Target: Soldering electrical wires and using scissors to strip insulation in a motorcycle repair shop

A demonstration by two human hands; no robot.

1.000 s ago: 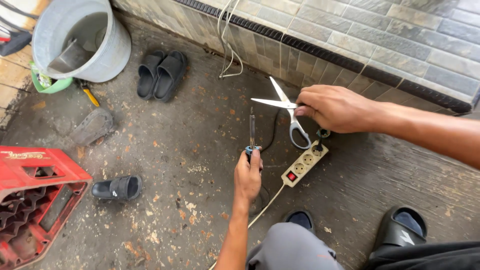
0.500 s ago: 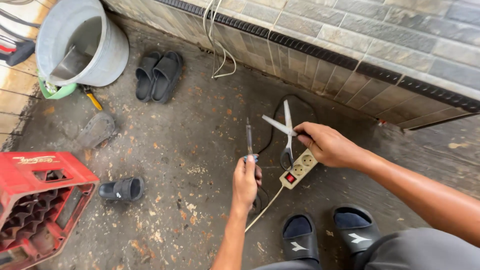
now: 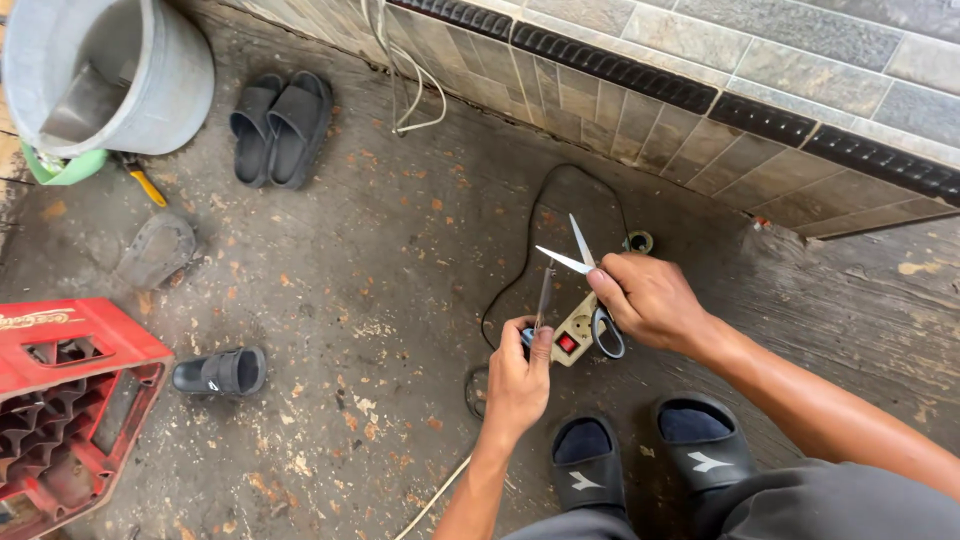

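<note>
R hand [image 3: 655, 300] is closed round the handles of a pair of scissors [image 3: 585, 285], fingers thru the dark loops; blades are parted, tips pointing up-left toward the wall. L hand [image 3: 518, 378] is closed in a fist w/ thumb up, pinching a thin stiff strip or wire end [image 3: 542, 300] that stands nearly upright out of the fist; can't tell exactly what it is. The open blades sit just beside the top of that strip, R of it, not clearly touching.

Between and just under the 2 hands lies a cream power strip [image 3: 572, 333] w/ a red switch, on the floor. A black cable [image 3: 515, 275] loops from it up toward the wall and back round; a pale cord [image 3: 435, 495] runs off toward bottom edge below the L forearm. Small roll of tape [image 3: 638, 242] lies near the wall, just past the scissors.

Below the hands, the person's 2 feet in black slides [image 3: 645, 455] w/ dark socks.

Further out on the rough concrete floor [image 3: 380, 300]: 1 loose black slide [image 3: 222, 372] at L, a pair of black slides [image 3: 280, 128] up near a grey bucket [image 3: 120, 75], a red bottle crate [image 3: 65, 400] at lower L, a yellow-handled tool [image 3: 145, 183] by the bucket. Tiled stone wall [image 3: 700, 70] runs across the top R, w/ white wires [image 3: 405, 85] hanging down it
</note>
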